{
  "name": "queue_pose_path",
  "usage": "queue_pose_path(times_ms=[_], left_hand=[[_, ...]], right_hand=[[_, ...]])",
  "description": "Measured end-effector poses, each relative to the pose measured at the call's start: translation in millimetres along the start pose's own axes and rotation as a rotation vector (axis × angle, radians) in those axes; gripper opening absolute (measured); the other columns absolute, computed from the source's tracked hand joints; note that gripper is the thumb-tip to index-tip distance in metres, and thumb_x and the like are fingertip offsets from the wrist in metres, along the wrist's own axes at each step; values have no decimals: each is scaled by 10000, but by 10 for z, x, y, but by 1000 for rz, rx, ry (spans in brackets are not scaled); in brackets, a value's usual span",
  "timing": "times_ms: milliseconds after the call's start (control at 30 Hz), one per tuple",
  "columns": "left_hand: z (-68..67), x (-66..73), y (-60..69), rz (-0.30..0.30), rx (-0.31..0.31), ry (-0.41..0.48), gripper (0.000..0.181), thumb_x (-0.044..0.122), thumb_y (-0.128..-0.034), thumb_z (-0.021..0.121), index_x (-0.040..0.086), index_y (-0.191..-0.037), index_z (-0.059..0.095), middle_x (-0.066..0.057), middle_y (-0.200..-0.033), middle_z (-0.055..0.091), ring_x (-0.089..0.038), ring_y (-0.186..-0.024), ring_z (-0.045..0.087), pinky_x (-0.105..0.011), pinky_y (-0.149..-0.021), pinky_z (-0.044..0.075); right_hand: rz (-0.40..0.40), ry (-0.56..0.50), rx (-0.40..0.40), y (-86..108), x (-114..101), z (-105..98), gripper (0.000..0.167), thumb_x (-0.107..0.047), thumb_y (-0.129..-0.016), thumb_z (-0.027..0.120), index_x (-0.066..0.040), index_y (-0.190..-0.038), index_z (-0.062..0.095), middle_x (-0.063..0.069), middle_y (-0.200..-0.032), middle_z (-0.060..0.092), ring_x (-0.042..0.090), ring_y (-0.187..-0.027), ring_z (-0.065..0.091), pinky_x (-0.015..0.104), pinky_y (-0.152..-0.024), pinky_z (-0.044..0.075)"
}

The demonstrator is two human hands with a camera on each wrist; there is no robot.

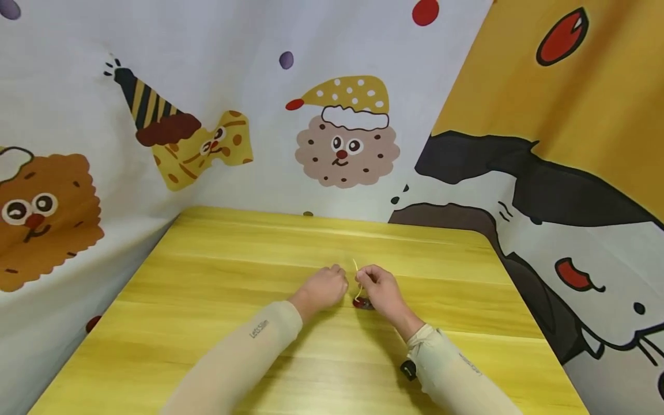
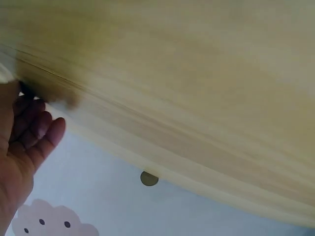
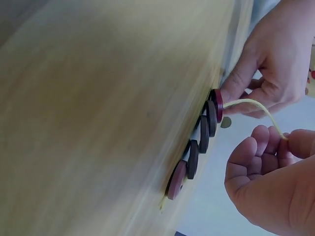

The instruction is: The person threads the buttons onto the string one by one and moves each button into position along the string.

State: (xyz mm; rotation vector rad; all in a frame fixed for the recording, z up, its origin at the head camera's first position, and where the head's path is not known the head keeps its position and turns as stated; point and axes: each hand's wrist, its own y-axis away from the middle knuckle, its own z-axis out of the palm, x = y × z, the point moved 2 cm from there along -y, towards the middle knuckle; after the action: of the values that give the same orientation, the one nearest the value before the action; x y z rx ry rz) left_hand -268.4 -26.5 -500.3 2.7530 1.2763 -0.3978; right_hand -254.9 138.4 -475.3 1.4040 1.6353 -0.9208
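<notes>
My right hand point(image 1: 383, 291) pinches a thin yellow cord point(image 1: 360, 290) between thumb and index finger; its end sticks up above the fingers in the head view. From the right wrist, the cord point(image 3: 253, 102) curves from the maroon disc at the upper end of a row of flat round discs point(image 3: 204, 132) to those fingertips. Several dark and maroon discs lie along the tabletop, with a cord tail below the lowest. Close to the upper disc is my left hand point(image 1: 323, 288), its fingers bent. A small dark spot shows at its fingertips point(image 2: 59, 125); whether it holds something is unclear.
The discs rest on a yellow wood-grain table point(image 1: 233, 276). Beyond its far edge hangs a white cloth point(image 1: 259, 190) with cartoon prints, and a yellow one is at right. A small black object point(image 1: 408, 369) sits against the right sleeve.
</notes>
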Motion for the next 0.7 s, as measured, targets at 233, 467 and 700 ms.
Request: queue_pose_path(times_ms=[233,467,700], left_hand=[[-49,68,6,-81,-82,47,147,152,-1048,682,193,-953,785,17,-1075,761,-151,-981,681,-247,-849,620],[-20,125,17,-42,-99,-42,145,135,-1029,687,179,-931,784,36,-952,751,-120,-881,660,-217,-817,604],[0,-124,148,-194,62,102,132,41,-984,705,114,-922,795,-59,-1004,735,-193,-915,689,-269,-807,638]], right_hand=[[14,18,-49,21,9,25,205,-225,-1105,614,-64,-1050,729,169,-968,710,182,-813,605,260,-698,498],[18,1,-64,59,30,40,210,-218,-1111,601,-60,-1058,728,209,-1035,731,241,-866,656,291,-747,530],[4,-7,-74,55,10,13,230,-246,-1113,602,-59,-1091,733,170,-1076,745,322,-992,700,310,-813,576]])
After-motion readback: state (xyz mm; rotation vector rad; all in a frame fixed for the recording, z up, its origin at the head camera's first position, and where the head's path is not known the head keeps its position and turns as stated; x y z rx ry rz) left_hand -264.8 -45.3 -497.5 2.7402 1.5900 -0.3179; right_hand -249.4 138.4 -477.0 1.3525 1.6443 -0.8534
